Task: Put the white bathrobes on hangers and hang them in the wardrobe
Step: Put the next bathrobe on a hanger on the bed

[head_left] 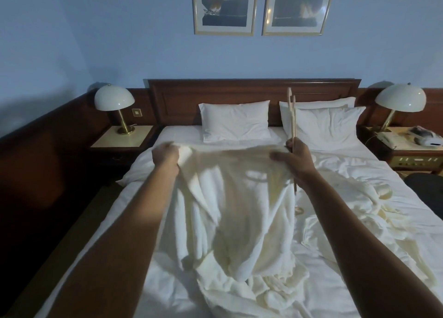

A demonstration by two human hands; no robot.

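A white bathrobe (230, 212) hangs stretched between my two hands above the bed, its lower part pooled on the sheet. My left hand (166, 155) grips one shoulder of it. My right hand (294, 158) grips the other shoulder together with a pale wooden hanger (292, 112), which sticks up edge-on in front of the headboard; its lower end pokes out below my hand. A second white bathrobe (374, 212) lies crumpled on the right half of the bed. The wardrobe is not in view.
The bed (124, 221) has white sheets, two pillows (236, 121) and a dark wooden headboard. Nightstands with dome lamps (114, 100) flank it; the right one carries a telephone (389, 139). A dark rounded object (426, 190) sits at the bed's right edge.
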